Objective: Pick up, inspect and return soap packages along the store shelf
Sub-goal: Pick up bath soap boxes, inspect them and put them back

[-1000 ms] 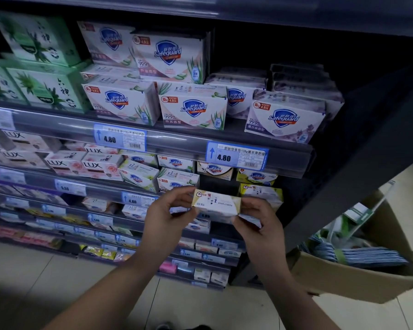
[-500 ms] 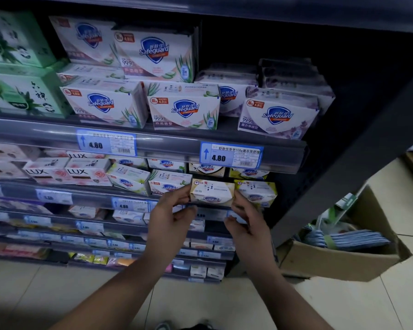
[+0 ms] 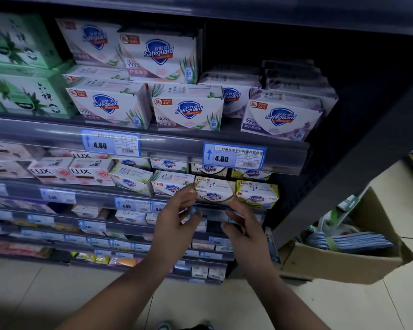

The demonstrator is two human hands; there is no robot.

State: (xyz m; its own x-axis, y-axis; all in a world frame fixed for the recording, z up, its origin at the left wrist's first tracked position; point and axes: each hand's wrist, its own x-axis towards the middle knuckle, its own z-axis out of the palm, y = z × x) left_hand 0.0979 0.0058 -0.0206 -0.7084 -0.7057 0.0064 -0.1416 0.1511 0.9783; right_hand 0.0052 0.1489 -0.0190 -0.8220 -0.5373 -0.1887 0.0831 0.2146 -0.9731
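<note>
A cream and brown Safeguard soap box (image 3: 214,190) sits in the second shelf row, between a white and green Safeguard box (image 3: 171,183) and a yellow one (image 3: 256,194). My left hand (image 3: 174,222) is just below and left of it, fingers spread, with the fingertips touching the box's left edge. My right hand (image 3: 244,227) is below its right corner, fingers loosely apart, fingertips at the lower edge. Neither hand wraps around the box.
Larger Safeguard packs (image 3: 188,110) fill the shelf above, behind a rail with a 4.80 price tag (image 3: 234,156). Lux boxes (image 3: 91,172) stand to the left. Lower shelves hold several small items. An open cardboard box (image 3: 343,265) stands on the floor at right.
Both hands carried the cream soap box up and forward into the second shelf row. Their grip has loosened, and the hands now sit slightly below the box.
</note>
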